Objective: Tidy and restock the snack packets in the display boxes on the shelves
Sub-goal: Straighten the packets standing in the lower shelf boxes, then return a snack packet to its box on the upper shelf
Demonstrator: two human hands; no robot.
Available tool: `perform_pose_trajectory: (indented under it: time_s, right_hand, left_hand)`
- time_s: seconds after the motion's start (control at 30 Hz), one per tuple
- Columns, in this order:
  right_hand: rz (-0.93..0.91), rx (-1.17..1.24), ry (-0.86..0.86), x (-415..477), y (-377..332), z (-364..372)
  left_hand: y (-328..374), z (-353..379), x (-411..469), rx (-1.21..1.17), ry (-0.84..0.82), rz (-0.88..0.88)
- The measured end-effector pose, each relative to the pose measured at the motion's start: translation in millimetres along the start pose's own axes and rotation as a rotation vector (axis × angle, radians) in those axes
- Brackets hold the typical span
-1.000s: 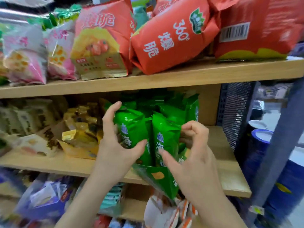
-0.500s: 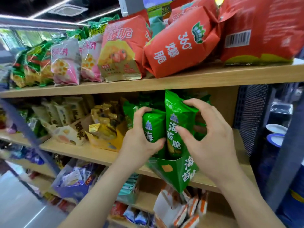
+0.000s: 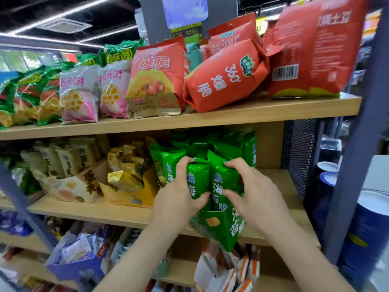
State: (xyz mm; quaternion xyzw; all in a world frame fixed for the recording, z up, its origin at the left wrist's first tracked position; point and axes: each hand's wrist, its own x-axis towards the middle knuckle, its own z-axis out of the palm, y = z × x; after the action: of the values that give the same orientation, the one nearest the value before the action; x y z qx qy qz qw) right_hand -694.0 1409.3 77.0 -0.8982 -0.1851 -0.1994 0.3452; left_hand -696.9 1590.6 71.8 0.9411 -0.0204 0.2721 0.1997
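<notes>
The left hand (image 3: 179,200) is curling around one green packet (image 3: 199,178), the right hand (image 3: 255,197) is gripping the neighbouring packet (image 3: 223,180); both packets are standing in the green display box (image 3: 219,225) just under the hands.

Right hand (image 3: 252,199) with packet (image 3: 223,178) lower in box (image 3: 221,227)

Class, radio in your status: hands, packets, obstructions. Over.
Left hand grips one green packet. Right hand grips the neighbouring packet. Both stand in green display box. Nothing blocking.
</notes>
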Motion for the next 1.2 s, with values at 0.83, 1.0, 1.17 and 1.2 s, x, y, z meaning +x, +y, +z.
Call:
perform_pose_trajectory:
  time_s: [0.83, 1.0, 1.17, 1.2]
  right_hand:
    - [0.153, 0.262, 0.187, -33.1, 31.0, 0.9]
    - [0.040, 0.238, 0.045, -58.3, -3.4, 21.9]
    - [-0.017, 0.233, 0.062, -61.9, 0.2, 25.7]
    - [-0.036, 0.176, 0.123, -60.8, 6.8, 23.5]
  left_hand:
    - [-33.5, 16.3, -34.5, -0.141, 0.029, 0.499]
    - [-87.9, 9.7, -17.9, -0.236, 0.049, 0.323]
    - [-85.1, -7.9, -16.3, -0.145, 0.249, 0.113]
    - [-76.5, -14.2, -22.0, -0.141, 0.333, 0.127]
